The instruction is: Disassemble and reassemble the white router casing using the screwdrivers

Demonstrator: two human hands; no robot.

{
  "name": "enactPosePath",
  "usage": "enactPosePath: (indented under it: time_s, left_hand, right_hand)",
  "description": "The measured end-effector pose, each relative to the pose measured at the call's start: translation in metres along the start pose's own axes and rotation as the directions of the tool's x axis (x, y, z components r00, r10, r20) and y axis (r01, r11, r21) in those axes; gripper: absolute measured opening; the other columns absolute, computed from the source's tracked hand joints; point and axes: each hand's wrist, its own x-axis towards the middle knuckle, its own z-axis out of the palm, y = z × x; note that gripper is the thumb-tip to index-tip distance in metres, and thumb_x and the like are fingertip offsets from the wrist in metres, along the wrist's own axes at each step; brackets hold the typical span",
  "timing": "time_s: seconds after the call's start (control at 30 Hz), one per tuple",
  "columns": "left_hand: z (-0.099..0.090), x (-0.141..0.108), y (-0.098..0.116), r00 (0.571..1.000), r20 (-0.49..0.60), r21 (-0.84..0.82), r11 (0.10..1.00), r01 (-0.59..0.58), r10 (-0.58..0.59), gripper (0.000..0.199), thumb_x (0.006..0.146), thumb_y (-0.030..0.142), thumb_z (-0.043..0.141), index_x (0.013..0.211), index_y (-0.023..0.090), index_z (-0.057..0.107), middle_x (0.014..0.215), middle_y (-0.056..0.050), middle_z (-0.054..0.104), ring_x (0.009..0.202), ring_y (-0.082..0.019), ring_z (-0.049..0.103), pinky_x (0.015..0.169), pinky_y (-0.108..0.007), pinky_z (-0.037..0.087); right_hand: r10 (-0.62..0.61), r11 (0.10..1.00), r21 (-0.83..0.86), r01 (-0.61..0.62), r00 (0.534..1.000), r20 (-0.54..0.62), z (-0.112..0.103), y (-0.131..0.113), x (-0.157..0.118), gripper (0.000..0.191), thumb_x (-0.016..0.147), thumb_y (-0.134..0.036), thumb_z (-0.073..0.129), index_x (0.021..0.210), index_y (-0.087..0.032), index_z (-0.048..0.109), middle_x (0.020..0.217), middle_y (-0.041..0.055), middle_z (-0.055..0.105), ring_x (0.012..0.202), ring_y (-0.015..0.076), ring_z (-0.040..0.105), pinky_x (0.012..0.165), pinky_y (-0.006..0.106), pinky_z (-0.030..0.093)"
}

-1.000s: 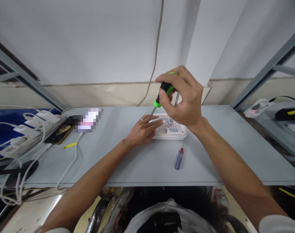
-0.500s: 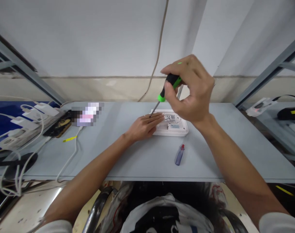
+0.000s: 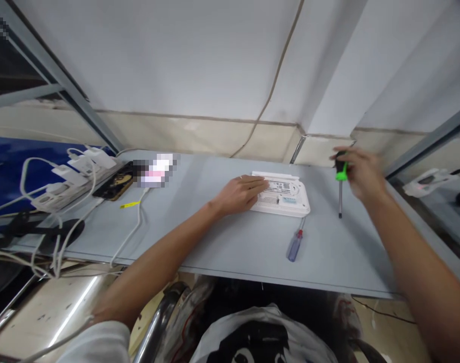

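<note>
A white router-like box (image 3: 298, 202) lies on the grey table with a printed label and vent slots facing up. My left hand (image 3: 245, 194) rests flat across its left end, fingers stretched out and covering that part. Off to the right of the box, my right hand (image 3: 364, 171) is closed on the black and green handle of a screwdriver (image 3: 341, 176), its shaft pointing down. A second screwdriver (image 3: 294, 246), with a clear purplish handle and red collar, lies in front of the box with its shaft toward the box's edge.
On the left stand a power strip with white chargers (image 3: 69, 174), a dark phone (image 3: 116, 184) and a blurred-out lit screen (image 3: 158, 171). White cables (image 3: 139, 217) trail over the table's front edge. A white device (image 3: 428, 182) sits beyond the right frame post.
My right hand has carried the green screwdriver away from the box, to the right, turning its shaft downward. My left hand stays on the box. The view has shifted.
</note>
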Motion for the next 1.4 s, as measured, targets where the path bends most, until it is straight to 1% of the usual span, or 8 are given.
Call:
enactPosePath:
  time_s: [0.17,0.47,0.6,0.67,0.8,0.97,1.1,1.4]
  left_hand:
    - [0.003,0.002,0.001,1.0,0.006,-0.031,1.0,-0.001,0.001,0.045,0.095,0.005,0.05,0.136,0.016,0.066,0.129,-0.011,0.076,0.125,-0.025,0.071,0.1,-0.044,0.064]
    - [0.005,0.005,-0.001,0.999,-0.017,-0.045,0.999,0.028,-0.029,0.041,0.095,0.006,0.051,0.131,0.016,0.067,0.126,-0.011,0.077,0.121,-0.026,0.073,0.1,-0.045,0.065]
    - [0.003,0.017,0.005,0.974,-0.202,-0.062,0.994,0.092,-0.103,0.042,0.094,0.004,0.05,0.131,0.019,0.065,0.121,-0.011,0.079,0.117,-0.025,0.075,0.097,-0.045,0.066]
    - [-0.001,0.024,0.015,0.953,-0.276,-0.094,0.991,0.099,-0.121,0.044,0.096,0.005,0.051,0.135,0.021,0.062,0.124,-0.012,0.078,0.119,-0.024,0.074,0.098,-0.045,0.065]
    - [-0.009,0.034,0.043,0.956,-0.293,-0.199,0.979,-0.046,-0.015,0.062,0.095,0.01,0.056,0.155,0.02,0.046,0.137,-0.013,0.071,0.137,-0.027,0.063,0.106,-0.049,0.063]
    - [-0.005,0.032,0.062,0.982,-0.135,-0.347,0.922,-0.171,0.131,0.073,0.101,0.025,0.057,0.166,0.017,0.026,0.156,-0.019,0.055,0.154,-0.029,0.043,0.119,-0.053,0.053]
    - [0.002,0.024,0.058,0.991,-0.044,-0.342,0.93,-0.134,0.126,0.057,0.103,0.028,0.056,0.156,0.012,0.043,0.146,-0.021,0.064,0.149,-0.029,0.05,0.12,-0.051,0.051]
    - [0.001,0.021,0.062,0.992,0.083,-0.238,0.968,-0.076,0.098,0.026,0.101,0.029,0.058,0.119,0.016,0.072,0.132,-0.014,0.072,0.138,-0.03,0.06,0.117,-0.05,0.054]
  right_hand:
    - [0.17,0.971,-0.19,-0.146,0.978,0.118,-0.003,0.064,-0.011,0.03,0.065,-0.03,0.077,0.093,-0.02,0.079,0.077,0.0016,0.071,0.049,0.0112,0.051,0.045,0.027,0.039]
    - [0.18,0.928,-0.368,-0.05,0.928,0.327,-0.009,0.066,-0.015,0.042,0.071,-0.044,0.089,0.108,-0.026,0.079,0.093,0.0053,0.075,0.058,0.0176,0.062,0.059,0.036,0.052]
    - [0.031,0.994,-0.113,-0.006,0.974,0.225,0.003,0.038,-0.036,0.025,0.084,-0.05,0.081,0.105,-0.039,0.075,0.097,-0.0003,0.072,0.062,0.0185,0.058,0.063,0.036,0.05]
    - [0.061,0.975,0.169,-0.141,0.911,0.409,0.021,0.019,-0.059,0.019,0.087,-0.047,0.079,0.101,-0.035,0.076,0.092,0.0007,0.072,0.058,0.0166,0.054,0.055,0.034,0.046]
    - [0.002,0.754,0.528,-0.39,0.806,0.592,0.063,-0.003,-0.111,0.029,0.09,-0.049,0.075,0.109,-0.027,0.077,0.102,0.0032,0.076,0.092,0.0226,0.07,0.082,0.037,0.059]
    - [0.158,0.413,0.571,-0.709,0.673,0.722,0.081,0.004,-0.144,0.04,0.092,-0.057,0.072,0.114,-0.024,0.074,0.098,0.0014,0.076,0.09,0.0185,0.071,0.074,0.029,0.06]
    - [0.231,0.259,0.621,-0.739,0.672,0.703,0.084,0.016,-0.145,0.023,0.09,-0.04,0.078,0.103,-0.022,0.073,0.083,-0.0023,0.073,0.075,0.0135,0.069,0.065,0.024,0.058]
    - [0.237,0.398,0.592,-0.701,0.702,0.671,0.088,0.029,-0.146,0.021,0.088,-0.03,0.077,0.109,-0.025,0.074,0.091,-0.0015,0.076,0.077,0.013,0.069,0.063,0.021,0.058]
